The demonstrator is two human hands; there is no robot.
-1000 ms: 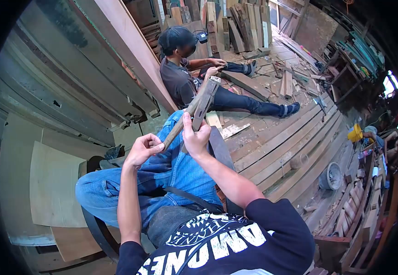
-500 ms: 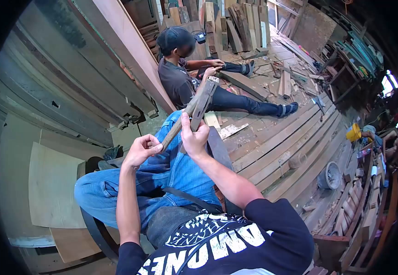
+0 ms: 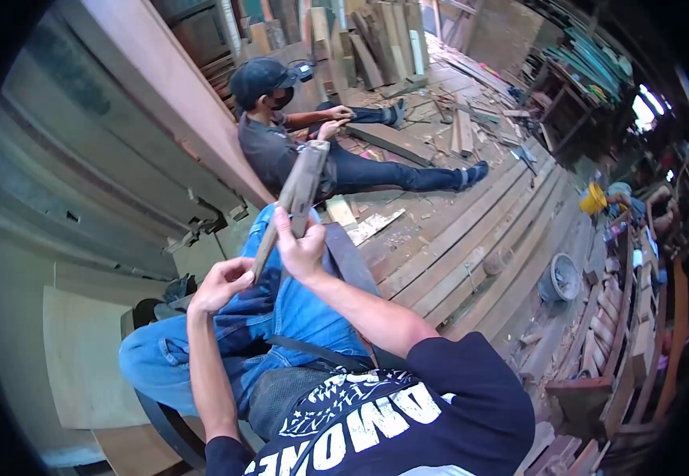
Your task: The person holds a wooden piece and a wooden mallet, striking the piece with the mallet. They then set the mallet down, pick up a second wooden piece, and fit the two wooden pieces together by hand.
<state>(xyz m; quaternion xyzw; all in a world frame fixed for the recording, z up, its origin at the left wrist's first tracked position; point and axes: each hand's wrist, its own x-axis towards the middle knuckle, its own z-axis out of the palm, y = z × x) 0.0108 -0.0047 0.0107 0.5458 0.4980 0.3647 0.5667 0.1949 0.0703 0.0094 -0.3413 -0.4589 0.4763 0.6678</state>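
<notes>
Left hand [image 3: 221, 285] and right hand [image 3: 301, 250] hold wooden pieces [image 3: 303, 174]; bucket [image 3: 594, 198] contents hidden.

— Where is the bare left hand [image 3: 221, 284]?
— Raised before the chest, with the forearm nearly upright and the fingers curled closed in a pinch.
— And the bare right hand [image 3: 301, 250]?
— Just beside it and slightly higher. The forearm slants in from the right, elbow bent, fingers clenched, thumb pointing up.

Two worn wooden slats [image 3: 303, 178] lie flat together, slanting up and away from me, lower end in my left hand [image 3: 221, 284], middle in my right hand [image 3: 301, 252].
</notes>
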